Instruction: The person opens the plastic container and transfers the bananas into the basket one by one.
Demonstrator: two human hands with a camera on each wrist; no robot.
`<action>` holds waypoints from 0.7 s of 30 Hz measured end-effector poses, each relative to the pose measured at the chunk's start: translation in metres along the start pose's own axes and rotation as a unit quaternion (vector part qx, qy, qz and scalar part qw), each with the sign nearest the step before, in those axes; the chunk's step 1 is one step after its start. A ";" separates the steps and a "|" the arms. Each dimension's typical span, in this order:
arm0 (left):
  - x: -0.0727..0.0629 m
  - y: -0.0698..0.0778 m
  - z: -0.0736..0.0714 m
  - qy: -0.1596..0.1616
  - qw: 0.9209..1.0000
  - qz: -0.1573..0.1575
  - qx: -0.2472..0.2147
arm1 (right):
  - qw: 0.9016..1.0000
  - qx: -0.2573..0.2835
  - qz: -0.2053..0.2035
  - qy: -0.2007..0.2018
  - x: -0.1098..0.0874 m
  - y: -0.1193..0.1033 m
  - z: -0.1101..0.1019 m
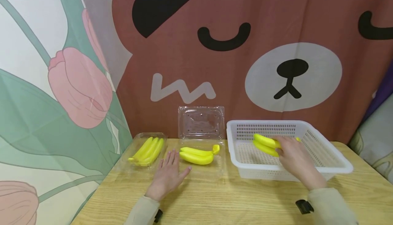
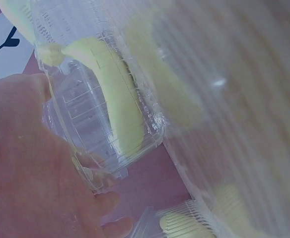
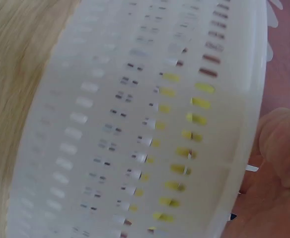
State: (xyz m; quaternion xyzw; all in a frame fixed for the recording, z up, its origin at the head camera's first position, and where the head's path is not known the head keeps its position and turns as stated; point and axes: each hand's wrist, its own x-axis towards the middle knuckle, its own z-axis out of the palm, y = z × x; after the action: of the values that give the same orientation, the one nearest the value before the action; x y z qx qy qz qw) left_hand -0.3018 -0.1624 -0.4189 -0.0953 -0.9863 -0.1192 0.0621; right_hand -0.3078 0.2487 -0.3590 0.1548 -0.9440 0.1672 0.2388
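My right hand (image 1: 296, 158) grips a pair of yellow bananas (image 1: 265, 144) inside the white perforated basket (image 1: 334, 155). In the right wrist view the basket wall (image 3: 229, 134) hides most of them, with yellow showing through its slots. My left hand (image 1: 167, 179) is flat with fingers straight, at the left edge of an open clear plastic clamshell box (image 1: 201, 121). Bananas (image 1: 198, 158) lie in that box, stem end to the right, its lid raised behind. In the left wrist view, fingertips of the left hand (image 2: 50, 158) show at the clear box's edge.
Left of the open box stands another clear box (image 1: 135, 153) holding several bananas (image 1: 150, 150). All of it is on a light wooden table (image 1: 215, 197). Behind the table hangs a brown curtain (image 1: 184, 57) printed with a bear face; a tulip-patterned cloth (image 1: 40, 115) hangs at left.
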 end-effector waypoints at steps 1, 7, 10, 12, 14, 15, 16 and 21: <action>0.000 0.000 0.000 0.001 1.000 0.000 0.000 | 1.000 -0.001 0.003 -0.003 -0.001 0.002 0.000; 0.001 0.000 0.001 0.004 1.000 0.000 0.000 | 1.000 -0.005 0.024 -0.020 -0.002 0.008 0.002; 0.000 0.000 0.001 0.006 1.000 0.000 -0.001 | 0.999 -0.009 0.023 -0.023 -0.003 0.008 0.004; 0.000 0.000 0.001 0.006 1.000 -0.001 0.001 | 1.000 -0.011 0.018 -0.022 -0.003 0.008 0.005; 0.000 0.000 0.001 0.006 1.000 -0.001 0.002 | 1.000 -0.014 0.013 -0.020 -0.003 0.008 0.006; 0.000 0.000 0.001 0.006 1.000 -0.001 0.004 | 1.000 -0.016 0.011 -0.019 -0.003 0.008 0.007; 0.000 0.000 0.001 0.006 1.000 -0.001 0.004 | 1.000 -0.017 0.009 -0.018 -0.003 0.009 0.007; 0.000 0.001 0.000 0.000 1.000 -0.003 0.007 | 1.000 -0.017 0.012 -0.023 -0.003 0.009 0.008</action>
State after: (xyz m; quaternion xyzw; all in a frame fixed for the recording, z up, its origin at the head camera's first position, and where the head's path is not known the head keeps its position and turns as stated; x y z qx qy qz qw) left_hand -0.3013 -0.1615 -0.4186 -0.0916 -0.9874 -0.1129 0.0624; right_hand -0.3117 0.2546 -0.3696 0.1427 -0.9537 0.1502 0.2179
